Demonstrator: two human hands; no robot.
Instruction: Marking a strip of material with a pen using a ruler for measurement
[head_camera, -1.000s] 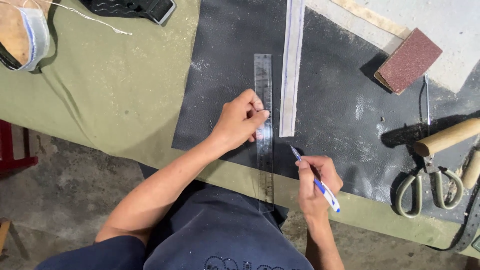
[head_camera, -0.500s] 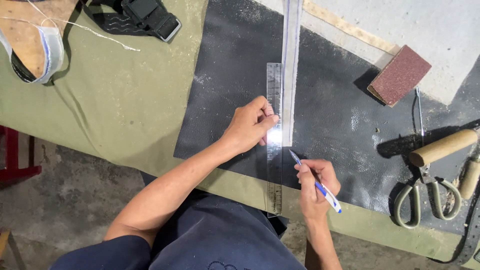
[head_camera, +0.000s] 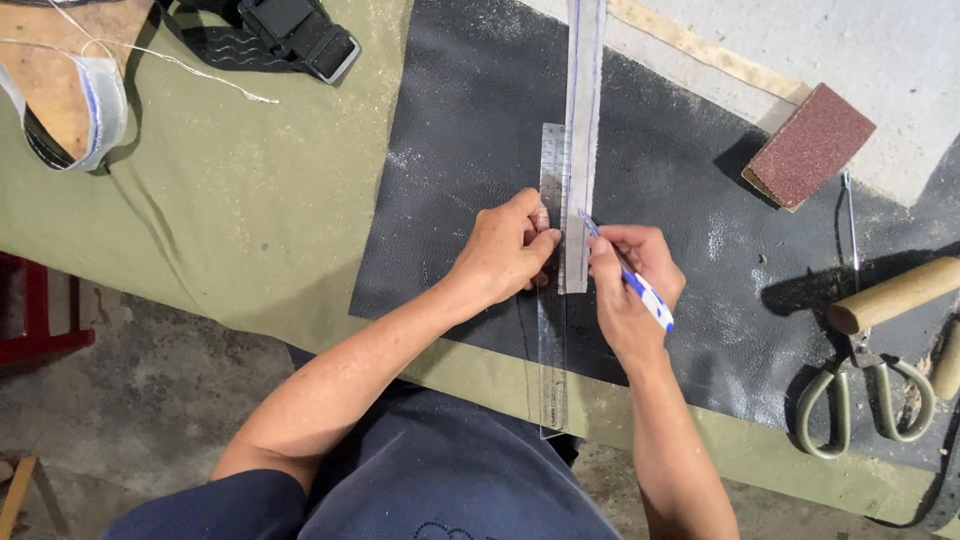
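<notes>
— Black leather, is it, that big dark sheet (head_camera: 480, 150) spread over the olive-green cloth (head_camera: 250, 220) on the bench?

— Looks like leather or something close to it, a bit dusty. A clear plastic ruler (head_camera: 552, 300) lies on it running near to far, its near end hanging past the sheet's edge toward the person's lap. Just right of it, touching its edge, lies a long pale grey strip (head_camera: 583, 120) that runs off the far side.

— And the hands?

— The left hand (head_camera: 503, 250) presses down on the ruler about midway, fingers together and flat on the plastic. The right hand (head_camera: 632, 290) is closed around a blue and white pen (head_camera: 630, 282), its tip down at the near part of the strip, right beside the ruler.

— What's over to the right?

— A reddish-brown sanding block (head_camera: 810, 145) on the far right, half on the sheet. Nearer, a pair of scissors with olive-green handles (head_camera: 865, 395), and a pale wooden handle (head_camera: 893, 295) lying across above them.

— And far left?

— A black strap with a buckle (head_camera: 290, 35), and a tan wooden piece wrapped in a white band (head_camera: 70, 90), well apart from the hands.
</notes>
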